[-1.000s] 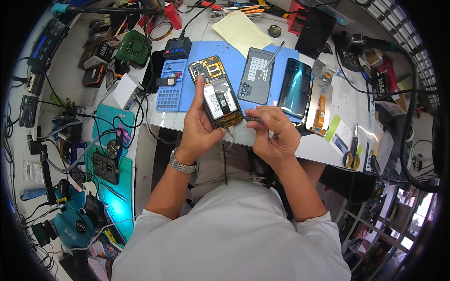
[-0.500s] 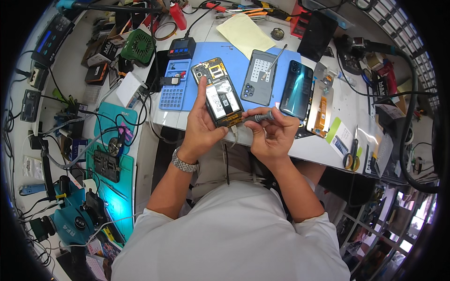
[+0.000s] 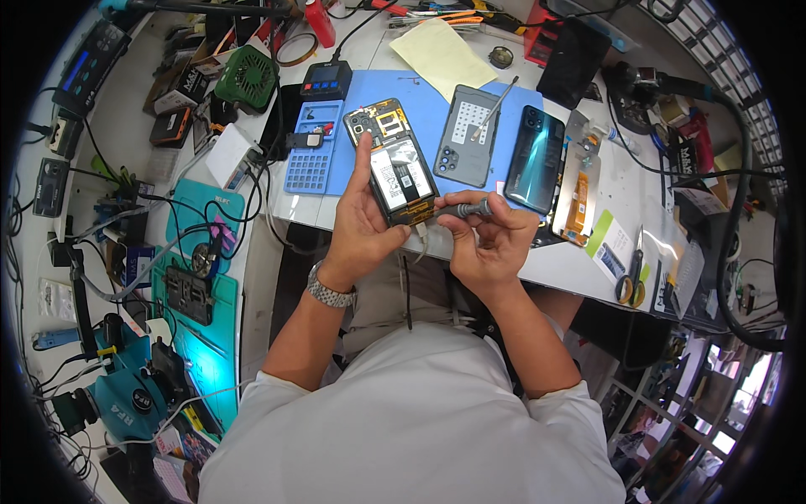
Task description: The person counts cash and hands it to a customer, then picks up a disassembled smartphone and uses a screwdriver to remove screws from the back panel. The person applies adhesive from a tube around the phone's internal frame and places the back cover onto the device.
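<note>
An opened smartphone (image 3: 403, 178) lies tilted in my left hand (image 3: 357, 235), its battery, cameras and gold-coloured flex parts exposed. My left fingers and thumb grip it along its sides, the index finger reaching toward the cameras. Pinched in my right hand (image 3: 491, 252) is a grey screwdriver (image 3: 472, 207), held almost level. Its tip points at the phone's lower right corner; whether it touches a screw is too small to tell. A white cable plug (image 3: 422, 231) shows right beside the phone's bottom end; I cannot tell whether it is connected.
On the blue mat (image 3: 348, 88) lie a grey back cover (image 3: 457, 155) with a thin metal tool (image 3: 495, 109) on it, and a blue-green phone (image 3: 535, 160). Scissors (image 3: 634, 265) rest at right. A blue parts tray (image 3: 309, 172) and a microscope (image 3: 126, 399) stand at left.
Both hands keep their hold, with the screwdriver still at the phone's lower corner. The phone has moved very slightly right, and the whole view has shifted a little.
</note>
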Tool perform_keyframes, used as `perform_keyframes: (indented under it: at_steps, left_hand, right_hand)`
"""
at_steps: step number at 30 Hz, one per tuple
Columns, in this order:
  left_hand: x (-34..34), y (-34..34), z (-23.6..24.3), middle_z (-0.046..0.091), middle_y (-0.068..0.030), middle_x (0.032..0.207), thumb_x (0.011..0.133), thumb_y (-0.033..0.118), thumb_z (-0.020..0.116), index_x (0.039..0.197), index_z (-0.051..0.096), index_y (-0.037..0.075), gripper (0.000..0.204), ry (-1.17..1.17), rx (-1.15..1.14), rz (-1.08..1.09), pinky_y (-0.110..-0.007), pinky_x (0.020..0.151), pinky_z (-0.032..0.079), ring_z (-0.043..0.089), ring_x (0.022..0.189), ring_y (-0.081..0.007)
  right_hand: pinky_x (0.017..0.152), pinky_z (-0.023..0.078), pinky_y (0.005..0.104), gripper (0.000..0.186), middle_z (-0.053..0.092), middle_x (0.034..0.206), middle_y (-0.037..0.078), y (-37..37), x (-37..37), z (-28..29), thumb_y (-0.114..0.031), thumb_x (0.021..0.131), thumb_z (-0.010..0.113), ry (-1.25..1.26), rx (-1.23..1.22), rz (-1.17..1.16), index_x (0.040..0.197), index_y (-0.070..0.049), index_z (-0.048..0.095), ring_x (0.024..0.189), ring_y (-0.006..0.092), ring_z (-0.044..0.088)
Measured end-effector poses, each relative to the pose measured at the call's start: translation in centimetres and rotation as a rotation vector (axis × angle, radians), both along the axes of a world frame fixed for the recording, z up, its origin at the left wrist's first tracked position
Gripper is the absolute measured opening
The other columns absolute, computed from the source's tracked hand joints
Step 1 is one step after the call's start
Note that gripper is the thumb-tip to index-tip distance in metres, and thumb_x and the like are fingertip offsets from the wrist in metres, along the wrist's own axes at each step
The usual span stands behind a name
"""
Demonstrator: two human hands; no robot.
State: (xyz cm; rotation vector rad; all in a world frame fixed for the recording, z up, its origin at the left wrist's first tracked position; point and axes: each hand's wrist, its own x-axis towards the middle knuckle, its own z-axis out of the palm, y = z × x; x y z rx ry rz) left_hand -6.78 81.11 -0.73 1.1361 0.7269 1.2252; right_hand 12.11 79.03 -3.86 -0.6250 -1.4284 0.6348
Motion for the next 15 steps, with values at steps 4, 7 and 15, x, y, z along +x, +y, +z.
perform_keyframes:
  at_steps: [4,7,15]
  left_hand:
    - [-0.13,0.06,0.02,0.034,-0.0165,0.166,0.073,-0.018,0.059,0.174,-0.006,0.011,0.124,-0.001,-0.012,-0.024,-0.039,0.118,0.047,0.047,0.148,-0.0253]
    - [-0.25,0.03,0.0,0.033,-0.0154,0.167,0.073,-0.02,0.058,0.174,-0.009,0.014,0.126,-0.03,-0.011,-0.052,-0.039,0.118,0.048,0.048,0.148,-0.0253]
    - [-0.56,0.05,-0.25,0.028,-0.0162,0.171,0.074,-0.022,0.058,0.173,-0.015,0.016,0.128,-0.098,0.022,-0.116,-0.042,0.122,0.044,0.044,0.152,-0.0276]
  right_hand:
    - [0.085,0.068,0.035,0.071,0.068,0.12,0.026,-0.22,0.41,0.15,0.026,0.093,0.058,-0.109,0.046,-0.009,0.149,-0.013,0.037,0.106,0.0329,0.077]
    - [0.084,0.068,0.0344,0.073,0.069,0.121,0.026,-0.51,0.64,0.21,0.026,0.094,0.055,-0.132,0.055,0.027,0.15,-0.017,0.04,0.106,0.0335,0.077]
    - [0.078,0.07,0.0327,0.074,0.07,0.125,0.025,-0.63,0.36,0.7,0.026,0.093,0.055,-0.213,0.124,-0.02,0.151,-0.019,0.047,0.112,0.0346,0.076]
